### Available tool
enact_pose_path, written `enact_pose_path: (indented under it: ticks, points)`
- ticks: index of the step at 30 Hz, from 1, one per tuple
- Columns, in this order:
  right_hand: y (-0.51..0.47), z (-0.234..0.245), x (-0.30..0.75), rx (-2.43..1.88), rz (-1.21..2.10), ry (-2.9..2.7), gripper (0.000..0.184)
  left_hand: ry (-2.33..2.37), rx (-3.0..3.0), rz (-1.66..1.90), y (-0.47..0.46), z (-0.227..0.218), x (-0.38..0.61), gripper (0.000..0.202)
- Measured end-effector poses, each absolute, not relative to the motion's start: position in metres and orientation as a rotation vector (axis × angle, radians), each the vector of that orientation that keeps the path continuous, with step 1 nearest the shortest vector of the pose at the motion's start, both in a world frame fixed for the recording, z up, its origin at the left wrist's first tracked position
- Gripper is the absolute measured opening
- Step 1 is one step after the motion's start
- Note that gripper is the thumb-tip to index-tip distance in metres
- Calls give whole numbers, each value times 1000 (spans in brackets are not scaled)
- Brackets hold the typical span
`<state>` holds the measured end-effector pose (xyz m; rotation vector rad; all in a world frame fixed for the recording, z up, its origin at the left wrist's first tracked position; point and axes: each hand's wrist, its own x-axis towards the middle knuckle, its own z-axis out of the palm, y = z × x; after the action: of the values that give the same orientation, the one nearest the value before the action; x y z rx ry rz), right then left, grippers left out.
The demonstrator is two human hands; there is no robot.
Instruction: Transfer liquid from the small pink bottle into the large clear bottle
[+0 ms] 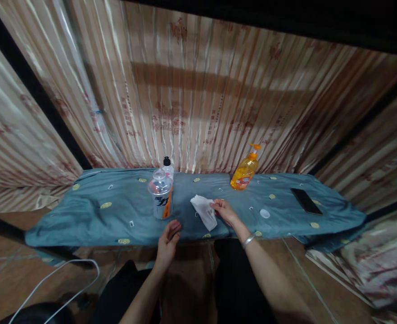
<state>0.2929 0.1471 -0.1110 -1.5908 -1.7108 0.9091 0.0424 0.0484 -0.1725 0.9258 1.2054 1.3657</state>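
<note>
My right hand [224,211] pinches the upper right edge of a white tissue [205,213], which hangs down over the blue cloth. Near the front edge, my left hand [169,238] is empty, its fingers loosely bent and apart. Just beyond it stands a clear plastic cup [160,204] with black and orange print and a flared top. Partly hidden behind the cup is a bottle with a black cap [167,162]. Farther back on the right, an orange pump bottle [243,174] leans in view.
A blue patterned cloth [93,220] covers the narrow surface. On its right side lie a small white round disc [264,213] and a black phone-like slab [305,200]. Striped curtains [191,103] hang behind, between dark metal posts [39,94]. A white cable [66,263] loops at lower left.
</note>
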Motion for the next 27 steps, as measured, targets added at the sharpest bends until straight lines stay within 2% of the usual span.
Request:
enact_pose_path:
  ticks: [3,10,14,20,24,27]
  points:
    - [153,-113,302,-1557,921,-1710,39,1199,930,1360,47,-173,39,38]
    - [162,-114,300,-1611,889,-1905,7,1199,930,1354,46,-173,36,37]
    - [170,-105,297,-1682,824,-2073,17,1221,922,1367,45,-172,33,35]
    - [172,-86,294,-1751,522,-2193,40,1274,889,1475,41,-167,16,38]
    - [179,-79,265,-1630,448,-2243,46,1305,878,1524,41,-164,7,36]
    - [202,-68,228,-1411,541,-2149,61,1297,897,1469,40,-164,13,29]
